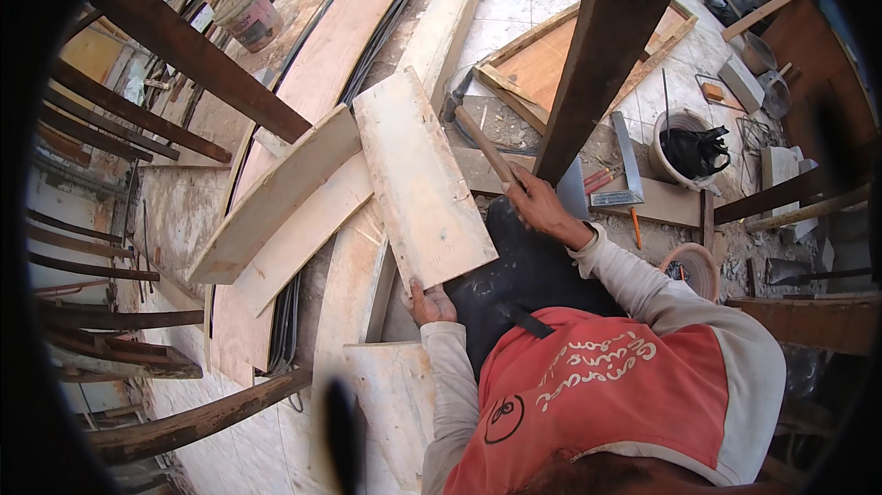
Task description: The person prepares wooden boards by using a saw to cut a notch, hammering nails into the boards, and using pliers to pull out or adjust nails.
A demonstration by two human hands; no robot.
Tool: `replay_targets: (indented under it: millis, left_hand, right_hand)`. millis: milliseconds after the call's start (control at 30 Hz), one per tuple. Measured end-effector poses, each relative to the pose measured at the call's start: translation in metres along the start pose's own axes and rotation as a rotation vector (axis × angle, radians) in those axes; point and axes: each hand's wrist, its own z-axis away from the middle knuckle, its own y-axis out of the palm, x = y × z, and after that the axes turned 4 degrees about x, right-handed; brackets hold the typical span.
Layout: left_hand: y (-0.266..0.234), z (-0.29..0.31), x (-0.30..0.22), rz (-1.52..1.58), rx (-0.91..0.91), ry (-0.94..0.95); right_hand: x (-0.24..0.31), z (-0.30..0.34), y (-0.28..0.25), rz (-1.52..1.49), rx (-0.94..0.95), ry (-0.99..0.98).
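Left hand [432,304] is grasping the near end of a pale board [423,182], which is slanting up and away between the hands. Right hand [544,210] is clenching a hammer [487,147], head apart from the board. Left of the hands, an upright board [276,196] and a flat board [308,233] are meeting at an angle, seemingly joined. Work is looking partway along; whether the held board is awaiting fastening, cannot tell.
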Motion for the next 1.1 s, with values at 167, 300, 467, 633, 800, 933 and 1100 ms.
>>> replay_targets:
  millis: [167, 300, 467, 633, 800, 933, 1100]
  left_hand:
    - [0.000, 0.003, -0.002, -0.064, -0.036, -0.005]
    - [-0.011, 0.003, -0.011, -0.103, 0.004, 0.040]
    - [0.006, 0.004, 0.006, -0.150, -0.019, 0.011]
    - [-0.008, 0.003, -0.004, -0.172, -0.067, 0.020]
    - [0.003, 0.006, 0.000, -0.140, -0.064, 0.018]
    - [-0.006, -0.001, 0.004, -0.110, -0.048, -0.011]
    - [-0.009, -0.005, 0.000, -0.071, 0.013, -0.024]
  right_hand:
    - [0.032, -0.031, -0.010, 0.133, -0.066, -0.164]
    - [0.051, -0.045, 0.002, 0.139, -0.074, -0.211]
    - [-0.010, -0.096, 0.009, 0.248, -0.086, -0.224]
    - [0.024, -0.088, 0.021, 0.127, 0.155, 0.058]
    - [-0.019, -0.098, 0.025, 0.439, -0.241, -0.495]
    - [-0.021, -0.103, 0.017, 0.538, 0.005, -0.248]
    - [-0.047, -0.041, 0.018, 0.239, -0.208, -0.126]
